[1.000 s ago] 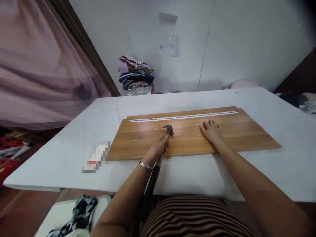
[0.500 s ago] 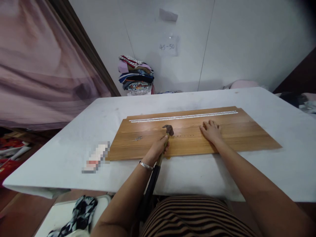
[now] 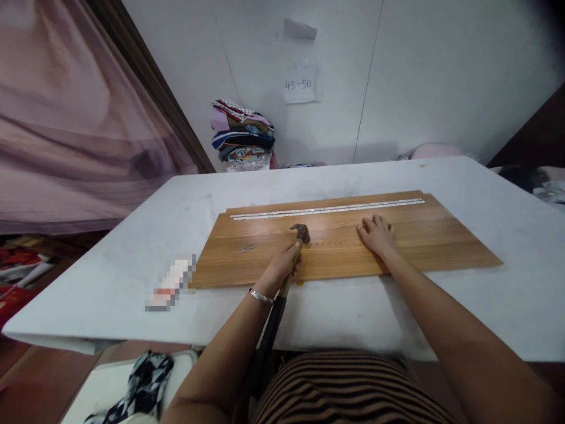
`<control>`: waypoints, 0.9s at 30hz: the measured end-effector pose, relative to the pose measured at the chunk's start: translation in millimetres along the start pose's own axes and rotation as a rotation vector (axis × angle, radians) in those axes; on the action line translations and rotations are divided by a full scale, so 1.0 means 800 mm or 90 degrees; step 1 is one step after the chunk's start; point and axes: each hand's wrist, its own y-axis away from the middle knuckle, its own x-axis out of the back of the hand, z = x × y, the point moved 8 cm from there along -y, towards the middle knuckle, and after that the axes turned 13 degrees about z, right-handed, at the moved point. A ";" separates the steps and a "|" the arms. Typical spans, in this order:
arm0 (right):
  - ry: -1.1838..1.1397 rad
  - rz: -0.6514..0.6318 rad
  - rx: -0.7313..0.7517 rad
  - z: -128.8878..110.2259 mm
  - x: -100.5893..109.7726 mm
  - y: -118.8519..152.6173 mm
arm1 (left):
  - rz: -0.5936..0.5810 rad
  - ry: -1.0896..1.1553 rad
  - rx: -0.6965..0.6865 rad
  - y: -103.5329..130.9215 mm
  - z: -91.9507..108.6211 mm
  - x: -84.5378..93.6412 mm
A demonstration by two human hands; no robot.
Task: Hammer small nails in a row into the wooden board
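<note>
My left hand [image 3: 283, 264] is wrapped round the handle of a claw hammer [image 3: 301, 233], close below its head, which rests on or just over a wooden board [image 3: 410, 235]. The dark grip of the hammer runs back under my left forearm. Right of the hammer head is a row of small dark dots [image 3: 335, 242] in the board. My right hand [image 3: 376, 234] lies on the board past the dots, fingers a little bent and apart, holding nothing. A small pile of nails [image 3: 246, 248] lies left of the hammer. Two white strips [image 3: 329, 209] run along the board's far side.
The board lies on a table with a white cover [image 3: 212, 318]. A blurred-out pale object [image 3: 173, 282] is left of the board. Folded clothes [image 3: 243, 134] are stacked behind the table. A stool [image 3: 106, 377] with a patterned cloth [image 3: 150, 380] stands at the lower left.
</note>
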 end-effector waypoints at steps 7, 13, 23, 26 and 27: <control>-0.002 -0.003 0.001 0.003 -0.005 -0.001 | 0.004 -0.001 -0.004 0.003 0.003 -0.001; 0.004 -0.004 0.008 0.003 -0.006 -0.001 | 0.004 -0.002 -0.012 -0.004 -0.003 0.001; 0.010 0.001 0.007 0.002 -0.004 -0.001 | 0.001 0.006 0.005 -0.001 -0.002 0.000; 0.016 -0.008 0.009 0.000 -0.003 -0.001 | 0.002 0.002 0.009 0.000 -0.003 -0.001; 0.018 -0.010 0.008 0.000 -0.003 -0.001 | 0.000 0.003 0.005 -0.001 -0.003 -0.002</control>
